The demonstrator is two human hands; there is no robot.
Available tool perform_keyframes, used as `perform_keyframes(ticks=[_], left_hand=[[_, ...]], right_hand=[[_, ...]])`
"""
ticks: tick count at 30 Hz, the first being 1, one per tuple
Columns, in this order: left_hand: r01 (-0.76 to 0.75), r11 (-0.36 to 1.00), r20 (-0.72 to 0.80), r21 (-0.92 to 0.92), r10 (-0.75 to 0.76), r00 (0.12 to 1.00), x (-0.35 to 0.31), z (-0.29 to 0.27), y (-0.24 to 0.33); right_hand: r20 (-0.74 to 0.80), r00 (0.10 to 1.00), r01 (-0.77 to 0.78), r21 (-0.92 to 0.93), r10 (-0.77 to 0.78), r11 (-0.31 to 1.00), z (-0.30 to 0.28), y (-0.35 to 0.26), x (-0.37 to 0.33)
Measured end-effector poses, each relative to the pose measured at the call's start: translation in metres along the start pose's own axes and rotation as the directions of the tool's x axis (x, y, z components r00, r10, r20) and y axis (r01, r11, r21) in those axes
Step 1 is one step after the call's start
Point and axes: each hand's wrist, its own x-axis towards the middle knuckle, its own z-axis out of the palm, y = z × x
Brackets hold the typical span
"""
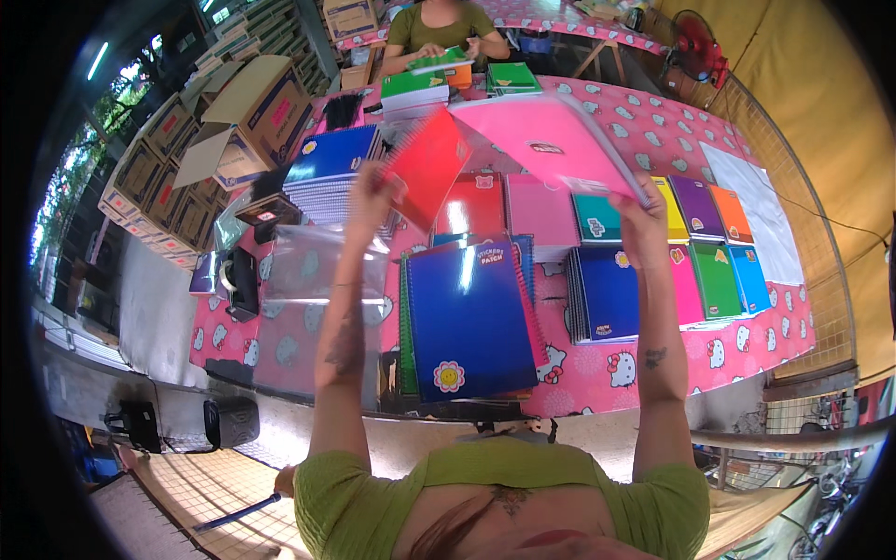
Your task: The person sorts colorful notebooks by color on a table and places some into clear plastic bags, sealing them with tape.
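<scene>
Red notebook (431,170), gripped by your left fingers (381,179); pink notebook (551,140), by your right fingers (627,205): likely collating, next needing alignment.

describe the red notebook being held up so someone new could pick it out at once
Find the pink patterned tablecloth across the middle of the picture, then the person's left hand raised above it, left of centre. That hand holds the red notebook at a slant. Unlike the other red notebook, lying flat to its lower right, this one is in the air.
</scene>
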Motion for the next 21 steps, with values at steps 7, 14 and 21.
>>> perform_keyframes(ticks=[7, 14, 21], left_hand=[[0.104, 0.994, -0.056, -0.021, -0.105, 0.993, -0.1, -0.023, 0.174], [-0.062, 0.504, 0.194, 0.862, -0.214, 0.957, -0.197, 0.015, 0.218], [0.439, 0.897, 0.045, -0.049, -0.437, 0.898, -0.153, 0.034, 0.133]], right_hand=[[0.304, 0.945, -0.089, -0.102, 0.116, 0.991, 0.057, 0.043, -0.029], [-0.139, 0.921, -0.379, -0.094, 0.365, 0.921, 0.077, 0.041, -0.073], [0.078, 0.917, -0.379, -0.134, 0.391, 0.916, 0.11, 0.039, -0.119]])
